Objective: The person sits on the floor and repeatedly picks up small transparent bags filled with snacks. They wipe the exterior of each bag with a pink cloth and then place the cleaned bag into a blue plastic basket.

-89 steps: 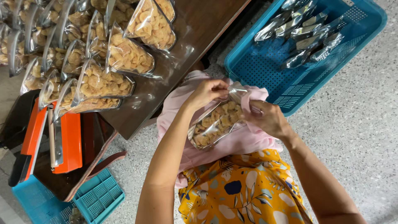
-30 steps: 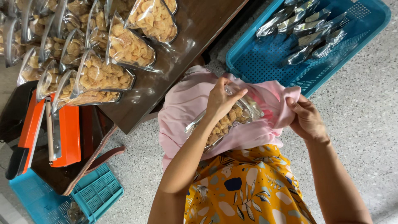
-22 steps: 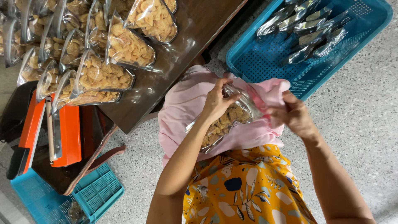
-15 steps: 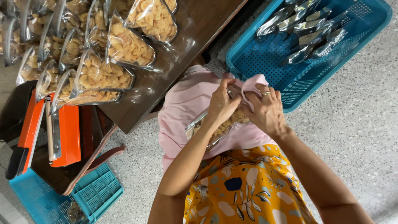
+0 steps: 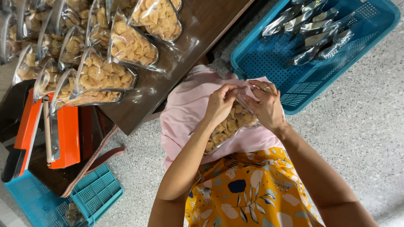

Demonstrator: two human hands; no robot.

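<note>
A clear plastic bag of pale fried chips (image 5: 225,128) lies on my lap, over pink cloth. My left hand (image 5: 219,105) pinches the bag's top edge from the left. Facing it, my right hand (image 5: 264,106) grips the same top edge, a ring on one finger. Both hands meet at the bag's mouth, which their fingers hide. The lower part of the bag shows between my wrists.
A dark wooden table (image 5: 198,38) carries several filled chip bags (image 5: 130,44) in rows. An orange heat sealer (image 5: 46,130) stands on its left end. A blue basket (image 5: 320,54) on the speckled floor holds silvery pouches (image 5: 311,29). A small blue crate (image 5: 92,193) sits lower left.
My right hand, apart from the bag a second ago, has come in to the bag's top edge beside my left hand. The bag has stayed on my lap.
</note>
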